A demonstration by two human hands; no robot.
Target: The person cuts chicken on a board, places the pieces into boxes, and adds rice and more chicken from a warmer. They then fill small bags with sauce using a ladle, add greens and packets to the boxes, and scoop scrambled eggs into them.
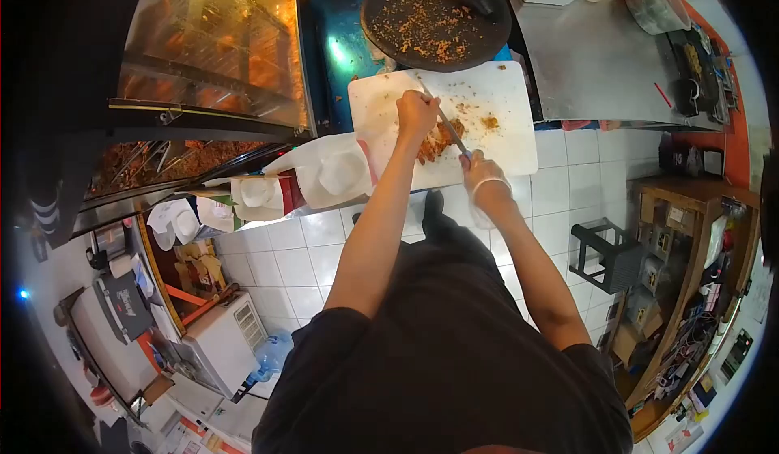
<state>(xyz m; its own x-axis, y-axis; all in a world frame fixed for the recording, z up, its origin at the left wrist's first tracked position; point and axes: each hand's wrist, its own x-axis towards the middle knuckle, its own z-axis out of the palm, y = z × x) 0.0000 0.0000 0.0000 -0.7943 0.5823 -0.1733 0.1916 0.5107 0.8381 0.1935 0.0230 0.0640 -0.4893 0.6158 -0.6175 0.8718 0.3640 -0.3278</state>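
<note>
White cutting board (503, 105) bears browned meat (434, 144); left hand (416, 113) presses it, right hand (484, 172) grips knife (446, 125).

White tiled floor (292, 267) below; a lit glass warmer (215, 44) at left (glowing orange), a steel counter (600, 64) at right, a cluttered wooden shelf (690, 292) beside a black stool (608, 255).

Both arms reach forward and away from the body, bare below short dark sleeves. The left arm stretches almost straight, ending in the left hand (416, 116), bare, knuckles up and fingers curled downward in a loose fist. The right arm bends slightly at the elbow; the right hand (484, 174) wears a thin clear glove and is closed in a grip. The hands sit near each other, apart.
</note>
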